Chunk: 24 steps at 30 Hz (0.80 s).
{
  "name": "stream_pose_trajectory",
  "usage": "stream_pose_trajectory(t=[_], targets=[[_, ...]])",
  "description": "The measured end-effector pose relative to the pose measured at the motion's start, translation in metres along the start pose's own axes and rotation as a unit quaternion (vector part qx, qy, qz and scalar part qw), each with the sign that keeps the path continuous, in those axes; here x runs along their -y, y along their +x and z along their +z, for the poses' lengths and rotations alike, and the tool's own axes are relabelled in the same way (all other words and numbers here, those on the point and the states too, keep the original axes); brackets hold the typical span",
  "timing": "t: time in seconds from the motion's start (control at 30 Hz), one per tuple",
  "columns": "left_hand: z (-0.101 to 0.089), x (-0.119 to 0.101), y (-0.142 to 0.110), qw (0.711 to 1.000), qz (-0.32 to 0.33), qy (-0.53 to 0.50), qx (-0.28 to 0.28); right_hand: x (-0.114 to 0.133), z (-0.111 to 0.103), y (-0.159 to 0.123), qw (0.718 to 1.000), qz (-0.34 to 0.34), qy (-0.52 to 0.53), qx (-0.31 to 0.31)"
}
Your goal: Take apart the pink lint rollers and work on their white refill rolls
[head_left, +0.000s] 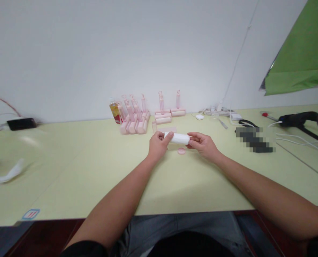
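I hold a white paper roll (179, 138) level above the pale green table (94, 171), one hand at each end. My left hand (159, 144) is closed on its left end, thumb on top. My right hand (201, 144) pinches the right end. A small round pink cap (181, 151) lies on the table just under the roll. Behind it sits a clear pink cover (166, 129). Further back stand several pink lint rollers (134, 117) in one group and a second group of pink lint rollers (169, 109) upright near the wall.
A small yellow bottle (115, 110) stands left of the rollers. At the right are a power strip with white cables (220, 111), a black tool (300, 119) and a blurred dark object (255, 140). A black device (21, 123) and white wrapping (6, 175) lie at the left.
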<state>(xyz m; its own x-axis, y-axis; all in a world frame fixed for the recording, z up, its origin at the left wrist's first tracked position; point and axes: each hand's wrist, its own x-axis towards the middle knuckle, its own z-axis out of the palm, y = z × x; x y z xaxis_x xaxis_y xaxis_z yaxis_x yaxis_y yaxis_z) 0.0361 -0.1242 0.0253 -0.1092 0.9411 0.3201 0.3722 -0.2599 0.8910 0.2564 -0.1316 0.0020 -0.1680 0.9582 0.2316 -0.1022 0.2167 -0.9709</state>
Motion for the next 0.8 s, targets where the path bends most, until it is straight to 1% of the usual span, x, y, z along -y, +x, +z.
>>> stream_pose_trajectory(t=[0.17, 0.3, 0.57, 0.67, 0.8], targets=[[-0.002, -0.002, 0.001, 1.0, -0.018, -0.02, 0.002, 0.003, 0.0, -0.001, 1.0, -0.011, -0.002, 0.009], [-0.002, -0.002, 0.002, 0.999, -0.03, -0.039, 0.0, 0.005, 0.002, -0.002, 1.0, -0.005, 0.015, 0.016], [-0.002, 0.001, 0.003, 0.999, -0.035, -0.038, -0.005, 0.009, 0.005, -0.001, 0.99, 0.098, 0.098, -0.023], [-0.002, 0.0, 0.002, 0.998, -0.039, -0.04, -0.005, 0.011, 0.004, -0.001, 0.985, 0.115, 0.121, -0.028], [-0.003, -0.002, 0.003, 0.998, -0.036, -0.047, -0.011, 0.01, 0.002, 0.0, 0.986, 0.11, 0.118, -0.039]])
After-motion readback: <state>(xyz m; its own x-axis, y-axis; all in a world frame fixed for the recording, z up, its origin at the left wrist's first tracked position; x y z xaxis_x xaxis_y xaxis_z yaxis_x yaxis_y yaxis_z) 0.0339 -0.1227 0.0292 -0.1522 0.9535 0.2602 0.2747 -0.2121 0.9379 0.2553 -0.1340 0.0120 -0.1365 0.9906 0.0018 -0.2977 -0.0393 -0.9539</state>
